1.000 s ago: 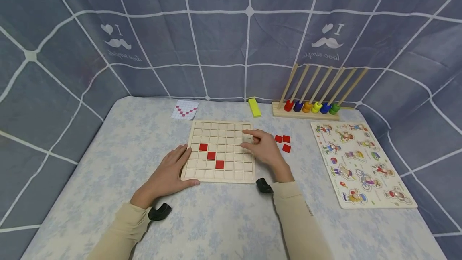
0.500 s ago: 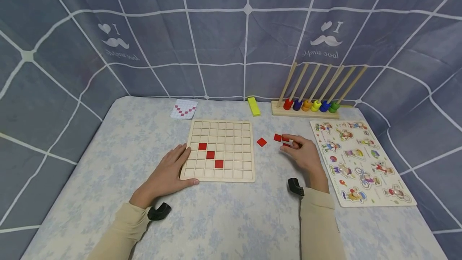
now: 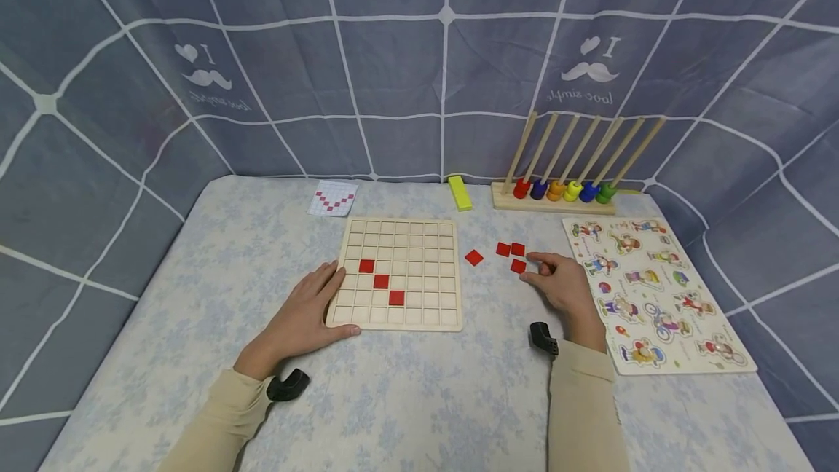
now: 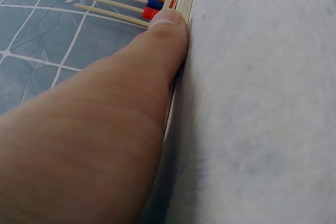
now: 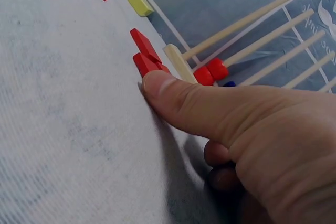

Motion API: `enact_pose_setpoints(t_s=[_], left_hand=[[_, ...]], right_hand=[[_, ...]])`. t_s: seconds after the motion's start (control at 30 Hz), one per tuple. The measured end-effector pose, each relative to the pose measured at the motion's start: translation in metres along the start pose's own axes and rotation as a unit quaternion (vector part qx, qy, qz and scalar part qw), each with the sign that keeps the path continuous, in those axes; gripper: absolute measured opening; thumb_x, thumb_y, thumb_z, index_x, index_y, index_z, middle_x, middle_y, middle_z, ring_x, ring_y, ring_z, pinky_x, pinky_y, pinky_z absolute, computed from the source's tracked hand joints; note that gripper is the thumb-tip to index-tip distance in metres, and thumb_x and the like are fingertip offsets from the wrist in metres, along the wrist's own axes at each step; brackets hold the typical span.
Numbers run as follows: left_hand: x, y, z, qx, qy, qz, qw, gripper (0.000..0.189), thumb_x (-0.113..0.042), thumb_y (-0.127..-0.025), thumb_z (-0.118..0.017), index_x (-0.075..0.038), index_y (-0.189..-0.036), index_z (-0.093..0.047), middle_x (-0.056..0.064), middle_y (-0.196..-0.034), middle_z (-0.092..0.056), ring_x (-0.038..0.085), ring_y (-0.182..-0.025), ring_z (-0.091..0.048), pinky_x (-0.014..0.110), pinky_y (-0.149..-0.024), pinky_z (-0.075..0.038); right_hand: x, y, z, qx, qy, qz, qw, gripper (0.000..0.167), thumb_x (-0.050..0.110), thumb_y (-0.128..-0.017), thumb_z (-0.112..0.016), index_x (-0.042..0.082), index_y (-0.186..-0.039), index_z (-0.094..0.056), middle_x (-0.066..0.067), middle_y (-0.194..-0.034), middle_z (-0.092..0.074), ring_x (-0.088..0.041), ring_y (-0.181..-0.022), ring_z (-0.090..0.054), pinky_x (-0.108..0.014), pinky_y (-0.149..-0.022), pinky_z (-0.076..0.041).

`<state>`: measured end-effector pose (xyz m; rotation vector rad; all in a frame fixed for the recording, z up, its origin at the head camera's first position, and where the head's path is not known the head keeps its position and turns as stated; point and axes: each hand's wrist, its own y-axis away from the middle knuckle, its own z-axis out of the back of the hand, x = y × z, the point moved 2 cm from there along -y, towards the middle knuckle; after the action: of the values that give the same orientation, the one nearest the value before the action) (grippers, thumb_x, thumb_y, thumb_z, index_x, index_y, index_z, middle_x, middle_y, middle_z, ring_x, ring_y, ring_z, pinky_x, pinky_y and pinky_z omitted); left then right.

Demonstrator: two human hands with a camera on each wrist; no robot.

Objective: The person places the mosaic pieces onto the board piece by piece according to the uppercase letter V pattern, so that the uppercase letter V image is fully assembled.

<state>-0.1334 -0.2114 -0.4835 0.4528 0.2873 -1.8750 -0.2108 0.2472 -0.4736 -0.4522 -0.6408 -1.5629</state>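
A wooden grid board (image 3: 432,319) lies flat at the middle of the table, with three red square tiles (image 3: 381,281) set diagonally in its cells. My left hand (image 3: 301,319) rests at the board's lower left corner, fingers along the left side and thumb at the front edge; the left wrist view shows the thumb (image 4: 157,45) against that edge. My right hand (image 3: 564,286) is beside a loose red tile (image 3: 518,266), thumb and forefinger apart at its right side. Whether a fingertip touches this tile is unclear. Two more red tiles (image 3: 510,249) lie just behind it.
One red tile (image 3: 474,258) lies turned, right of the board. Behind stand a card with a red pattern (image 3: 333,199), a yellow block (image 3: 460,194) and a peg rack with coloured beads (image 3: 553,202). A picture puzzle board (image 3: 655,297) lies right of my right hand.
My right hand has gone from over the board's right side to the loose tiles, then drawn slightly right, uncovering them. The turned tile came into sight. My left hand stays put.
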Motion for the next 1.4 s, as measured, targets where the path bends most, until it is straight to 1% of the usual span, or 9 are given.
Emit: enact_pose_setpoints(t_s=[0.2,0.53,0.73,0.87,1.03,1.2,1.27,1.4], left_hand=[[-0.0005,-0.0004,0.0002,0.0,0.004,0.002,1.0,0.113,-0.065,-0.082,-0.074,-0.006,-0.164,-0.022,0.015,-0.171,-0.016,0.038,-0.158,-0.014,0.058,-0.126,-0.017],[0.0004,0.0004,-0.0003,0.0,0.003,0.005,1.0,0.113,-0.066,-0.083,-0.073,-0.006,-0.163,-0.022,0.016,-0.171,-0.016,0.039,-0.158,-0.015,0.059,-0.126,-0.017],[-0.0005,0.0004,0.0007,-0.001,0.007,0.005,1.0,0.113,-0.065,-0.082,-0.074,-0.006,-0.163,-0.022,0.016,-0.171,-0.016,0.039,-0.158,-0.014,0.059,-0.126,-0.017],[-0.0009,0.0006,0.0006,-0.001,0.006,0.004,1.0,0.113,-0.065,-0.082,-0.074,-0.005,-0.163,-0.022,0.016,-0.171,-0.017,0.039,-0.158,-0.015,0.059,-0.126,-0.017],[-0.0017,0.0008,0.0008,-0.002,0.008,0.003,1.0,0.113,-0.064,-0.082,-0.074,-0.005,-0.163,-0.023,0.017,-0.171,-0.017,0.039,-0.158,-0.015,0.059,-0.126,-0.018],[-0.0014,0.0003,0.0007,-0.003,0.004,0.001,1.0,0.113,-0.065,-0.082,-0.074,-0.004,-0.163,-0.023,0.017,-0.171,-0.018,0.039,-0.158,-0.016,0.059,-0.126,-0.018],[-0.0014,0.0003,0.0008,-0.004,0.003,0.001,1.0,0.113,-0.065,-0.082,-0.074,-0.004,-0.163,-0.023,0.017,-0.171,-0.018,0.039,-0.158,-0.016,0.059,-0.126,-0.018],[-0.0019,0.001,0.0012,-0.003,0.004,0.002,1.0,0.113,-0.065,-0.082,-0.074,-0.004,-0.163,-0.023,0.017,-0.171,-0.018,0.04,-0.158,-0.016,0.059,-0.126,-0.018]], right_hand=[[-0.0014,-0.0013,-0.0015,0.004,0.002,-0.008,1.0,0.042,0.031,-0.093,-0.077,0.008,-0.128,-0.071,-0.002,-0.078,-0.046,-0.021,-0.079,-0.044,-0.037,-0.077,-0.035],[0.0,-0.0028,-0.0024,0.019,0.0,-0.01,0.9998,0.044,0.03,-0.094,-0.075,0.007,-0.132,-0.069,-0.003,-0.08,-0.045,-0.021,-0.08,-0.043,-0.037,-0.075,-0.035],[0.0015,-0.0027,-0.0027,0.021,0.002,-0.003,0.9998,0.039,0.028,-0.095,-0.074,0.006,-0.128,-0.07,-0.003,-0.081,-0.046,-0.021,-0.081,-0.044,-0.036,-0.073,-0.034],[0.0003,-0.0022,-0.0041,0.017,0.014,0.015,0.9997,0.036,0.027,-0.095,-0.073,0.005,-0.124,-0.071,-0.003,-0.08,-0.047,-0.021,-0.079,-0.045,-0.035,-0.073,-0.035],[-0.0009,-0.0014,-0.0066,-0.004,0.032,0.041,0.9986,0.037,0.029,-0.094,-0.071,0.004,-0.122,-0.071,-0.003,-0.08,-0.052,-0.022,-0.081,-0.049,-0.035,-0.077,-0.039],[-0.0007,0.0002,-0.0059,-0.012,0.029,0.036,0.9988,0.039,0.034,-0.094,-0.071,0.005,-0.121,-0.07,-0.003,-0.082,-0.053,-0.022,-0.085,-0.051,-0.035,-0.079,-0.04],[-0.0002,0.0006,-0.0055,-0.013,0.028,0.032,0.999,0.041,0.037,-0.094,-0.07,0.006,-0.121,-0.07,-0.002,-0.081,-0.053,-0.021,-0.084,-0.05,-0.034,-0.078,-0.04],[0.0022,0.0007,-0.0068,-0.015,0.01,0.032,0.9993,0.04,0.037,-0.094,-0.071,0.006,-0.12,-0.069,-0.002,-0.08,-0.051,-0.02,-0.081,-0.049,-0.033,-0.076,-0.038]])
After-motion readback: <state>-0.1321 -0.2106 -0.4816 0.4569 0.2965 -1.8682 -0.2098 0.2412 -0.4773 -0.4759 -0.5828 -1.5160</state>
